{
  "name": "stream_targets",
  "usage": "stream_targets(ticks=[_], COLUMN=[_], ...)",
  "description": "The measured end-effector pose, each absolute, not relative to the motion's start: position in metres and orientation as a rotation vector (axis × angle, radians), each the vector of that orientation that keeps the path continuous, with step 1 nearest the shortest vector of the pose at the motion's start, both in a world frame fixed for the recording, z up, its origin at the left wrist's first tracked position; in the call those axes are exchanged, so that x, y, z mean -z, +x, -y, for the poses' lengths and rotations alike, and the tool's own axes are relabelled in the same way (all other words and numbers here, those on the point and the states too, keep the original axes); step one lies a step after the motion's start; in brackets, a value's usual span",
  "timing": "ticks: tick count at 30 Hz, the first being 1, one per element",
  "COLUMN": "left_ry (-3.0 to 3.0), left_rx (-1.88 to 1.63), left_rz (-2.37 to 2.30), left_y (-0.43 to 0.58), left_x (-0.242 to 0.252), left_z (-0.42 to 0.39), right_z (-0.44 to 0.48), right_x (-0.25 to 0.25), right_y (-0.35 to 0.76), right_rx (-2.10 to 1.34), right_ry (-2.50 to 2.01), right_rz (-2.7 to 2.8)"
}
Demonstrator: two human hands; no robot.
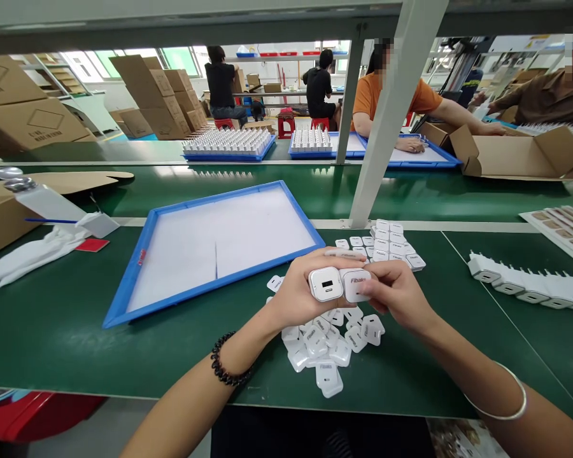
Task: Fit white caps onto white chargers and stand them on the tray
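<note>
My left hand point(293, 286) is closed around a white wall charger point(327, 294), whose end face with a dark USB port and a smaller slot points toward me. Right beside that face is a white square piece with printed lettering point(354, 280); my right hand point(405, 292) pinches it between thumb and fingers. Whether this piece is a loose cover or the end of a second charger I cannot tell. Below my hands lies a loose heap of white square covers point(318, 340). Behind them, more covers point(389, 242) are stacked in neat rows.
A blue-rimmed tray point(239, 278) lies left of my hands. White chargers with pins up point(530, 286) stand in a row at right. A white glove point(33, 254) and bottle point(52, 207) are at far left. A slanted metal post point(382, 127) rises ahead; co-workers sit beyond.
</note>
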State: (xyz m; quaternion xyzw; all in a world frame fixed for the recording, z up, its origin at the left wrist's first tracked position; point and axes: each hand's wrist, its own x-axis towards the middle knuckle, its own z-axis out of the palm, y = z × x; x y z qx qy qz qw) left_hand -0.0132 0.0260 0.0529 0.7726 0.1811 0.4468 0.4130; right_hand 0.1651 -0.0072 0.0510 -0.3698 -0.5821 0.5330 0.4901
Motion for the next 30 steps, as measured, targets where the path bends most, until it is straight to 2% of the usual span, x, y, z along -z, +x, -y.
stream_targets(ticks=[4,10,14,20,25,30], left_ry=[2.035,2.110,2.024,2.053,2.213,2.306], left_rx=[-1.103,-0.995,-1.069,-1.247,-1.375,-1.435], left_rz=[-0.486,-0.547,-0.649,-0.674,-0.689,-0.756], left_y=[-0.012,-0.011,-0.011,-0.011,-0.013,-0.016], left_x=[-0.052,-0.050,-0.049,-0.043,-0.035,-0.031], left_z=[-0.026,-0.024,-0.027,-0.034,-0.040,-0.042], right_z=[0.002,-0.007,-0.009,-0.007,-0.004,0.002], right_x=[-0.055,-0.058,-0.055,-0.058,-0.062,-0.064], right_y=[0.166,0.175,0.178,0.178,0.178,0.173], right_rx=[-1.104,-0.967,-0.760,-1.049,-1.000,-1.491], right_ry=[-1.046,-1.099,-1.097,-1.010,-1.037,-0.959], right_rz=[1.258,1.416,1.346,1.177,1.227,1.242])
